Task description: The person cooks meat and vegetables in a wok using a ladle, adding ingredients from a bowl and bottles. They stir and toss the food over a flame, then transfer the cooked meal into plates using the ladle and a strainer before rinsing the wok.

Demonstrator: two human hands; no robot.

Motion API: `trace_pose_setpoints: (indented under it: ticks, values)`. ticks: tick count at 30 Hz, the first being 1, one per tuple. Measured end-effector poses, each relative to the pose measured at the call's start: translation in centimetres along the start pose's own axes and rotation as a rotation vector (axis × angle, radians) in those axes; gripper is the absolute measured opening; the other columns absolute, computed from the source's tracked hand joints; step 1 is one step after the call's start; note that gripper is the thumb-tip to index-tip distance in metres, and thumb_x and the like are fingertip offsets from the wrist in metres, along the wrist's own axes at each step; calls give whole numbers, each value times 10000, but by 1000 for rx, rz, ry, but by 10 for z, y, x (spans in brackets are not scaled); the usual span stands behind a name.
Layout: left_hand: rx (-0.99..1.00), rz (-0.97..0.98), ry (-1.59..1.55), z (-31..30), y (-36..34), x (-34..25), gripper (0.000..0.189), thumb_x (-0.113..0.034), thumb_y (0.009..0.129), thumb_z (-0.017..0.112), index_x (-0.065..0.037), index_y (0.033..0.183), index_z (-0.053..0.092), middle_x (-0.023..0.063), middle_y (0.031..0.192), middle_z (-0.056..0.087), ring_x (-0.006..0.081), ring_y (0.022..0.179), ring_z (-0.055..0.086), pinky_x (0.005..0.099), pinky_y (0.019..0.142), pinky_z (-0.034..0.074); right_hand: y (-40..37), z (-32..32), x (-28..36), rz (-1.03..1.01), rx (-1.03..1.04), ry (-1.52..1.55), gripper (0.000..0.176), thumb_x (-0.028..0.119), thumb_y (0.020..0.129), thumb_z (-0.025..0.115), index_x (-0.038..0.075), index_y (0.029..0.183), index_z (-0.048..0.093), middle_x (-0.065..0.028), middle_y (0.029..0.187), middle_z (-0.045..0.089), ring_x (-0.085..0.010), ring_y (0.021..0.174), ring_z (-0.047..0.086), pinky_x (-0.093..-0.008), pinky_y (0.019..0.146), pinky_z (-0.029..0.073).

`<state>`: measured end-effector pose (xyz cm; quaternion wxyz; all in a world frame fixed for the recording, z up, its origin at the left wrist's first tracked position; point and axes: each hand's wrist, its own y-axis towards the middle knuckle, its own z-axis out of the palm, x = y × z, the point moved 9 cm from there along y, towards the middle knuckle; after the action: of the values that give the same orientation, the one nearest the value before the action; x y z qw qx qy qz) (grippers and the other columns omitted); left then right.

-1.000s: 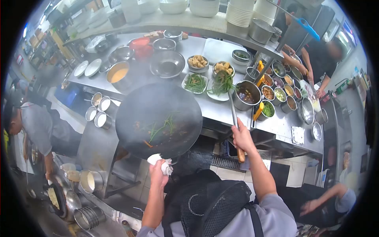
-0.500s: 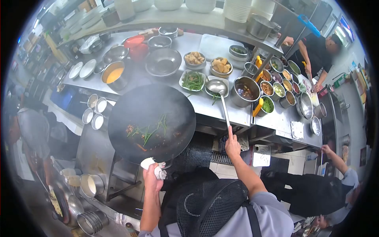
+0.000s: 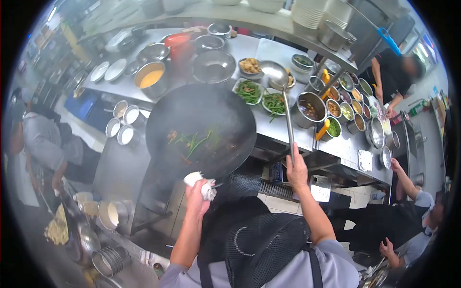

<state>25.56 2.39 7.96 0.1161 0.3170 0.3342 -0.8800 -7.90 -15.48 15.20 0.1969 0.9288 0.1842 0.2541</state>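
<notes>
My left hand is closed around a folded white cloth at the near edge of a large dark wok; the cloth hides the wok's handle. A few long green vegetable stalks and brown bits lie in the tilted wok. Gripped in my right hand is a long-handled steel ladle. Its bowl is raised over the counter, partly covering a bowl of yellowish pieces. Below it are two white plates of green stalks, a left one and a right one.
Steam drifts over the wok. Behind stands a steel counter with a pot of orange liquid, a pot of brown sauce and several ingredient tins. Other people work at left, far right and near right.
The ladle has lifted away from the right plate of green stalks toward the back. The wok and my left hand sit farther right and higher in view, partly because the camera has shifted.
</notes>
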Motion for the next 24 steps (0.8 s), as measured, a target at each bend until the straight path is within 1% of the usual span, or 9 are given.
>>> trace_pose_setpoints:
  ticks: [3, 5, 7, 10, 13, 14, 17, 19, 24]
  values:
    - [46, -1, 18, 13, 9, -5, 183, -49, 921, 574, -39, 1094, 516, 128, 890, 644, 241, 722, 684, 372, 523, 548, 23, -41, 62, -134, 2, 125, 650, 103, 954, 656, 143, 1548, 396, -148, 875, 623, -369, 716, 647, -462, 621, 523]
    - [62, 60, 20, 19, 19, -11, 190, -30, 916, 566, -31, 1097, 511, 146, 898, 647, 245, 718, 688, 394, 511, 569, 34, -50, 89, -62, 172, 184, 604, 90, 973, 630, 47, 1529, 398, -253, 1276, 625, -411, 1089, 651, -432, 899, 525]
    - [103, 99, 20, 26, 29, -16, 199, -27, 913, 565, -24, 1103, 505, 154, 906, 648, 250, 716, 687, 394, 504, 578, 32, -51, 111, -111, 186, 213, 614, 81, 971, 628, 41, 1534, 386, -261, 1266, 632, -419, 1092, 655, -432, 899, 533]
    - [102, 150, -32, 29, 35, -31, 214, -20, 909, 563, -20, 1113, 499, 155, 897, 647, 250, 710, 687, 391, 503, 583, -9, -30, 114, -135, 327, 241, 653, 92, 965, 633, 79, 1557, 358, -286, 1189, 658, -436, 1035, 676, -439, 870, 544]
    - [101, 93, -51, 33, 36, -40, 209, -6, 900, 564, -19, 1101, 507, 153, 887, 649, 250, 688, 684, 392, 505, 584, -51, 3, 89, 76, 547, 201, 595, 134, 986, 614, 101, 1541, 402, -296, 1173, 661, -464, 1057, 660, -461, 892, 527]
    - [81, 183, -19, 33, 32, -45, 190, 8, 891, 564, -16, 1075, 522, 140, 856, 638, 250, 660, 679, 394, 502, 580, -50, 3, 100, 39, 498, 241, 616, 154, 985, 619, 116, 1551, 381, -295, 971, 685, -483, 878, 672, -518, 778, 531]
    - [95, 189, 17, 19, 44, -51, 186, 16, 885, 563, -17, 1064, 523, 125, 844, 624, 252, 666, 677, 398, 495, 579, -34, 11, 107, 277, 516, 350, 589, 166, 1012, 582, 100, 1557, 368, -253, 819, 657, -363, 734, 690, -412, 721, 529]
    - [93, 121, 8, 22, 44, -45, 186, 18, 886, 556, -22, 1064, 521, 114, 836, 613, 247, 685, 677, 394, 488, 576, 2, 21, 120, 328, 571, 411, 572, 173, 1027, 542, 97, 1563, 358, -189, 693, 581, -240, 610, 580, -368, 643, 501]
    - [182, 102, 20, 46, 41, -47, 175, 3, 900, 535, -25, 1071, 516, 111, 849, 618, 242, 701, 676, 387, 484, 576, 45, 77, 145, 562, 880, 725, 579, 208, 1027, 539, 157, 1573, 352, -167, 754, 632, -259, 607, 632, -419, 614, 542]
